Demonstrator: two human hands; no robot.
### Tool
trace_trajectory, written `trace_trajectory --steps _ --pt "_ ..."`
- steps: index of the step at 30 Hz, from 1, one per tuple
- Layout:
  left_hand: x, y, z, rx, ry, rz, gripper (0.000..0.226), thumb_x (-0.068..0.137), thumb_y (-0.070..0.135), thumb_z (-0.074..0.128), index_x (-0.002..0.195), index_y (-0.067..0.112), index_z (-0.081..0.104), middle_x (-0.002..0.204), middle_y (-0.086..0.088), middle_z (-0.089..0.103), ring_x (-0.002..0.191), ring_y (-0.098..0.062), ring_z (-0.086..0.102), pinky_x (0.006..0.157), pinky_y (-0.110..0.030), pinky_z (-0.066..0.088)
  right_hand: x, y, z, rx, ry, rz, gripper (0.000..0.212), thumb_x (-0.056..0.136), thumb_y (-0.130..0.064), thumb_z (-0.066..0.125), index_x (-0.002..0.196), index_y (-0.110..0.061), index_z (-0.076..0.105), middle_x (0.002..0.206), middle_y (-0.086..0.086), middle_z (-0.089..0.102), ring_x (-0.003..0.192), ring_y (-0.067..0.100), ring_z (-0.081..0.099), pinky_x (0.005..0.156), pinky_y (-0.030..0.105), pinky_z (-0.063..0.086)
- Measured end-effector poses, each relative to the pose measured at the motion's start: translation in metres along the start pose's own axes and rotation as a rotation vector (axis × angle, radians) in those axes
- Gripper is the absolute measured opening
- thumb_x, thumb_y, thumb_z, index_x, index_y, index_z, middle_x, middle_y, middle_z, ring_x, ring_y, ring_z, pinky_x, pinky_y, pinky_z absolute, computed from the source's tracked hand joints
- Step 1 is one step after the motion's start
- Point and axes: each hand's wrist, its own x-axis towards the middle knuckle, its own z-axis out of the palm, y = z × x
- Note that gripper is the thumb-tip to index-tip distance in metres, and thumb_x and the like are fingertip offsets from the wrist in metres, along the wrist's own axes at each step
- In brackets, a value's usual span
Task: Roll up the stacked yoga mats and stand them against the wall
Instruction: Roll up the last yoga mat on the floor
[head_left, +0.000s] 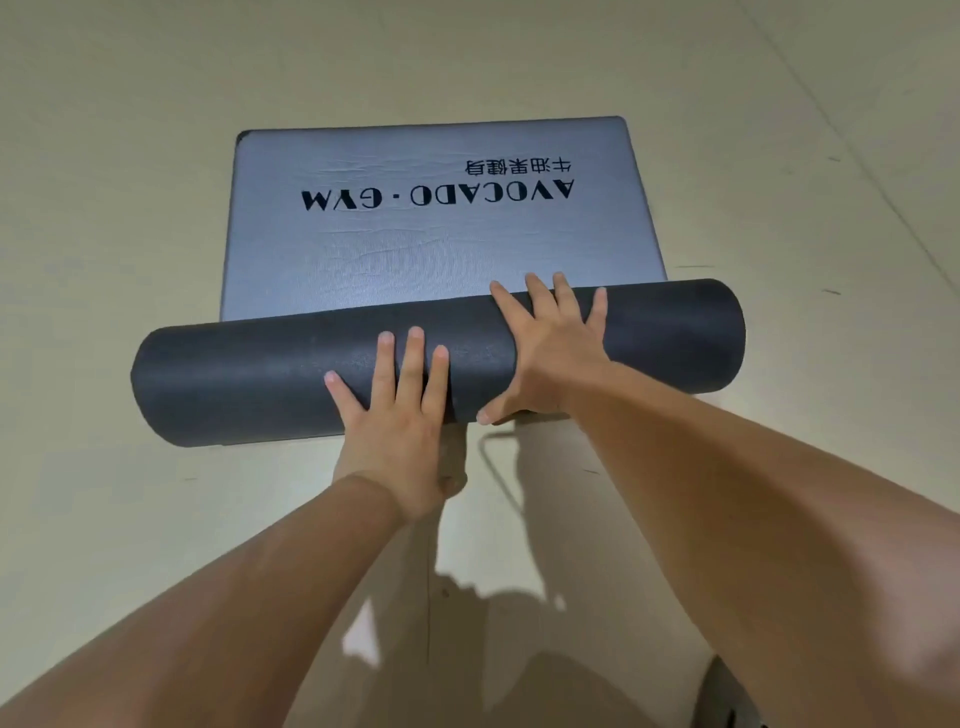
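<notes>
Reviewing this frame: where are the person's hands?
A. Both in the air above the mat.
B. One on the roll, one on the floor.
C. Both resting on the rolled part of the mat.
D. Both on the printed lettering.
C: the left hand and the right hand both lie with straight fingers on the dark roll, short of the lettering on the flat grey part.

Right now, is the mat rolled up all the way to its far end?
No: beyond the dark roll that the left hand and right hand press, a flat grey stretch with printed lettering lies unrolled on the floor.
</notes>
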Motion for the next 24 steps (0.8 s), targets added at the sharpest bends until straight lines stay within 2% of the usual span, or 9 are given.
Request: trace_trajectory --steps 4,8,11,14,18,21,24 --pt "0.024 -0.005 -0.004 0.021 -0.001 0.008 0.144 0.072 0.082 0.059 0.146 0.009 -0.041 0.159 -0.017 -0.038 0.148 -0.042 -0.032 0.108 -0.083 0.008 -0.011 0.008 0.025 -0.03 0.179 -0.087 0.15 0.056 -0.083 0.08 0.162 -0.035 -0.015 0.172 0.013 -0.018 0.156 0.037 -0.023 0.12 0.072 -0.009" --pt "0.061 -0.018 -0.025 0.016 -0.034 0.006 0.152 0.06 0.085 0.068 0.155 0.014 -0.027 0.167 -0.01 -0.023 0.153 -0.037 -0.021 0.109 -0.082 0.007 -0.015 0.008 0.045 -0.069 0.202 -0.051 0.15 0.064 -0.066 0.088 0.159 -0.035 -0.024 0.169 0.015 -0.026 0.155 0.038 -0.028 0.12 0.071 -0.012" --pt "0.084 -0.03 -0.044 -0.113 -0.056 -0.02 0.153 0.052 0.086 0.073 0.16 0.022 -0.017 0.169 -0.004 -0.015 0.154 -0.033 -0.02 0.113 -0.078 -0.001 0.011 0.006 0.034 -0.084 0.227 -0.03 0.144 0.069 -0.048 0.091 0.159 -0.036 -0.021 0.171 0.016 -0.013 0.157 0.039 -0.017 0.118 0.072 -0.011" --pt "0.087 -0.031 -0.048 -0.155 0.005 -0.078 0.149 0.055 0.089 0.068 0.159 0.026 -0.017 0.168 -0.005 -0.019 0.154 -0.035 -0.022 0.114 -0.074 -0.003 0.035 0.009 0.021 -0.096 0.214 -0.012 0.131 0.076 -0.035 0.085 0.158 -0.041 -0.017 0.172 0.014 -0.003 0.159 0.037 -0.007 0.12 0.071 -0.007" --pt "0.076 -0.033 -0.033 -0.08 0.073 -0.068 0.135 0.071 0.079 0.064 0.157 0.024 -0.024 0.166 -0.012 -0.024 0.153 -0.036 -0.022 0.118 -0.072 -0.001 0.046 0.009 0.001 -0.09 0.131 -0.026 0.124 0.075 -0.032 0.083 0.161 -0.044 -0.007 0.171 0.013 0.009 0.159 0.033 0.003 0.122 0.07 -0.001" --pt "0.071 -0.035 -0.03 -0.114 0.132 -0.064 0.129 0.075 0.076 0.063 0.157 0.025 -0.021 0.167 -0.012 -0.019 0.154 -0.036 -0.018 0.119 -0.07 0.0 0.046 0.008 -0.007 -0.113 0.106 -0.021 0.118 0.077 -0.034 0.081 0.163 -0.043 0.0 0.166 0.012 0.023 0.156 0.031 0.014 0.122 0.07 0.005" --pt "0.058 -0.033 -0.03 -0.129 0.12 -0.043 0.127 0.075 0.079 0.062 0.158 0.027 -0.019 0.168 -0.013 -0.015 0.155 -0.036 -0.015 0.119 -0.07 0.002 0.033 0.005 -0.005 -0.1 0.1 -0.017 0.11 0.079 -0.036 0.078 0.163 -0.042 0.006 0.157 0.01 0.037 0.151 0.031 0.026 0.121 0.07 0.01"
